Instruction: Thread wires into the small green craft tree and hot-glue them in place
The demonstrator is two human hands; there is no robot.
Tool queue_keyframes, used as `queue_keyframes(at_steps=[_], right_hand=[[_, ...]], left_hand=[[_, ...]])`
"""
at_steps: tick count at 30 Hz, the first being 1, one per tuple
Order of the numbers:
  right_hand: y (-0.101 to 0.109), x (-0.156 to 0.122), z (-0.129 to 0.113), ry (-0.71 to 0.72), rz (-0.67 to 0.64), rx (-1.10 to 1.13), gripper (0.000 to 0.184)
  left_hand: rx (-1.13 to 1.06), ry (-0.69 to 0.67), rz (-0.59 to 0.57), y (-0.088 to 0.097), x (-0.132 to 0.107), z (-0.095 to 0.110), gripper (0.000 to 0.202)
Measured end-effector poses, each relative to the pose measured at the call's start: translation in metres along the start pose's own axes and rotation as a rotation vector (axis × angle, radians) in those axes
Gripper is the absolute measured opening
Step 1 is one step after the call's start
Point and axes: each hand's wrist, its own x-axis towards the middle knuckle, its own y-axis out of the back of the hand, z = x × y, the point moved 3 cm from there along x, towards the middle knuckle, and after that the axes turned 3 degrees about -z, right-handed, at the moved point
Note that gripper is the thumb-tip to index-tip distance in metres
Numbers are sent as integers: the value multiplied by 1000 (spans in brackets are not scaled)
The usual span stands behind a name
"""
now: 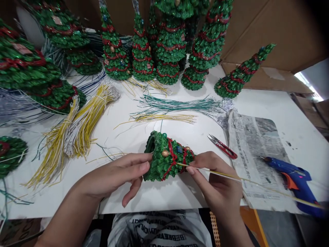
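Note:
A green Christmas tree figurine (pixel 164 163) with red garlands and gold baubles lies on its side near the table's front, its hollow base facing left. My left hand (pixel 118 175) grips the rim of that base, thumb and forefinger against it, the other fingers hanging below. Between thumb and forefinger, my right hand (pixel 218 178) pinches a thin yellow-and-white wire (pixel 223 175) at the tree's right side. The wire meets the garland at one end and trails off to the right past my hand. The tree's tip is hidden behind my right fingers.
Behind are strands of green wire (pixel 180 104) and yellow wire (pixel 164 118), with thick yellow-white bundles (pixel 87 120) to the left. Red thread snips (pixel 222 145), newspaper (pixel 253 147) and a blue glue gun (pixel 290 171) lie right. Several finished-looking trees (pixel 169 51) stand along the back.

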Motion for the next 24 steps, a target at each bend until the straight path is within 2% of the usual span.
queue_keyframes(at_steps=[3, 8, 9, 12, 13, 14, 17, 21, 24], right_hand=[[-5, 1, 1, 4, -67, -18, 11], [-6, 2, 6, -53, -71, -21, 7], [-7, 2, 8, -50, -95, -39, 15], [-9, 1, 11, -22, -222, -184, 68], [-10, 0, 13, -15, -278, -237, 78], [-10, -1, 14, -9, -324, -278, 78], [-10, -2, 16, 6, -387, -319, 64], [-10, -2, 17, 4, -374, -335, 56], [-9, -1, 18, 9, -352, -346, 51]], left_hand=[[10, -13, -53, -2, 2, 3, 46], [77, -2, -104, -5, 5, 7, 46], [93, -10, -111, -5, 5, 8, 47], [128, -41, -105, -4, 5, 8, 52], [136, -49, -104, -4, 4, 7, 53], [146, -53, -105, -3, 4, 7, 54], [173, -70, -97, -2, 2, 5, 47], [158, -98, -26, 2, -6, 4, 39], [129, -94, 66, 7, -13, 4, 41]])
